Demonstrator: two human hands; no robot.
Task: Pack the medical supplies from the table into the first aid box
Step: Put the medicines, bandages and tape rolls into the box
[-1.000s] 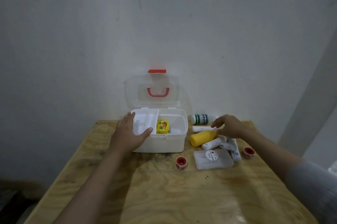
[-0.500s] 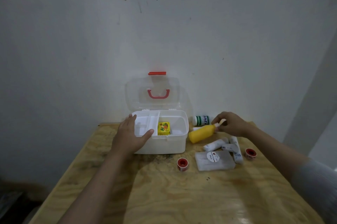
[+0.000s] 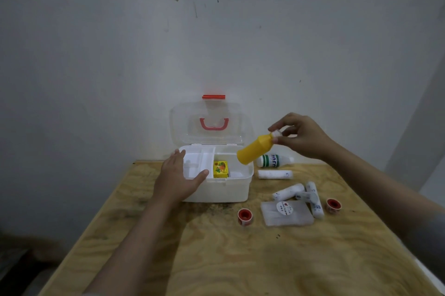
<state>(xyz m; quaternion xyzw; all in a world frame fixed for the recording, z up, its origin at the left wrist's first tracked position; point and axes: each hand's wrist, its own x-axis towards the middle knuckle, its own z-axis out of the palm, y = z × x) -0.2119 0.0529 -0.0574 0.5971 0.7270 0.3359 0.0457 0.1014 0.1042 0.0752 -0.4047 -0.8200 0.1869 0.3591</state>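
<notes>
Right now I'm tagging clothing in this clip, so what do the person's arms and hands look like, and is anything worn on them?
Both are bare: the left hand and right hand show no gloves, rings, watch or bracelets that I can make out. The left forearm is uncovered as far as the frame shows. On the right arm, a grey sleeve begins near the elbow at the frame's edge; its fabric is too blurred to describe.

Two hands (image 3: 177,181) are in view, one first aid box (image 3: 218,186) holding one small yellow carton (image 3: 220,169), two bottles (image 3: 254,148) — one yellow, one white — four bandage rolls (image 3: 275,174), two tape rolls (image 3: 245,216), and one flat packet (image 3: 287,213).
</notes>
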